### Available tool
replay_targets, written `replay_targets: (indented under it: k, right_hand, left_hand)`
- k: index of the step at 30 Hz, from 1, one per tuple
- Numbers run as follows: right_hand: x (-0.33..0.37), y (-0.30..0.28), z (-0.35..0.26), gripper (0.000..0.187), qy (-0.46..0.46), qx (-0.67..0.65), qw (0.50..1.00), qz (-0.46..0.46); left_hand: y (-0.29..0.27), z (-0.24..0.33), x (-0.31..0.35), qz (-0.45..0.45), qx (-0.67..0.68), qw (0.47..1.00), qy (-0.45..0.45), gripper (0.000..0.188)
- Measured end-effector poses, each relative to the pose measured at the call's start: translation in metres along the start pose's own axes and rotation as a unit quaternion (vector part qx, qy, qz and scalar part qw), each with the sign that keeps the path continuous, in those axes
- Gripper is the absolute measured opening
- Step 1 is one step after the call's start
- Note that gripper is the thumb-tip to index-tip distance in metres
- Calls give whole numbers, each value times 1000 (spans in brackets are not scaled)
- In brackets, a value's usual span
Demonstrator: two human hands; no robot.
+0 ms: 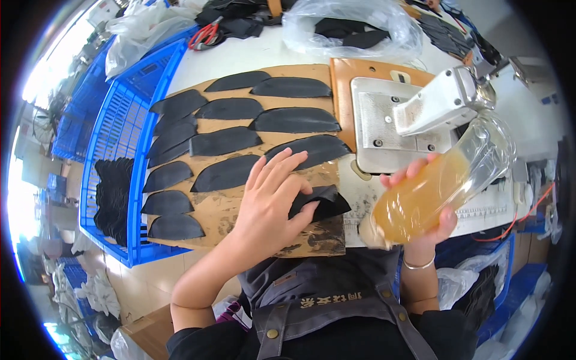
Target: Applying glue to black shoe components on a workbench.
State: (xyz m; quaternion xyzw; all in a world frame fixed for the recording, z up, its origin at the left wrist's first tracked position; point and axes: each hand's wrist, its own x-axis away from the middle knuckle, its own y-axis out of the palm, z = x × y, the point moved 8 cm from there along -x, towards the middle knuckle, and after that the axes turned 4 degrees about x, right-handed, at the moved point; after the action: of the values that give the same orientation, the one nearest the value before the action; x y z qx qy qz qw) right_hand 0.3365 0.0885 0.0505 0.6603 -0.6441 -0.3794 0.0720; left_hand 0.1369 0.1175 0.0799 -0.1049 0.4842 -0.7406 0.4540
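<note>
My left hand (270,201) pinches a black curved piece (329,204) of thin sheet material between thumb and fingers, bending it up over the near right part of a brown cardboard sheet (318,240). In my right hand (443,228) is a clear plastic bottle (420,195) of amber liquid, gripped round its middle. The bottle is tilted, its pale tip low and towards the left, apart from the black piece. Several similar black pieces (225,144) lie flat in rows on the cardboard, beyond and left of my left hand.
A white sewing machine (432,108) stands at the right, behind the bottle. Along the left edge sits a blue crate (135,198) with a black stack (114,201) inside. Red-handled scissors (205,37) and a clear plastic bag (360,21) of black pieces lie at the far side.
</note>
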Motion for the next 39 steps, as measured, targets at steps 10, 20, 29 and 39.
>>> replay_targets:
  k: [10,20,29,39]
  right_hand:
    - [16,50,48,80,234,19,972,-6]
    - [12,37,45,75,195,88,977,9]
    - [14,36,40,73,189,60,980,-2]
    - [9,42,25,74,161,83,984,-3]
  left_hand:
    - [-14,-22,14,98,105,989,-37,19]
    - [-198,-118,137,533,72,832,-137,17]
    - [-140,-186,105,250,-191,930,-189,30]
    - [-146,-154,105,327,-234,891,-209,40]
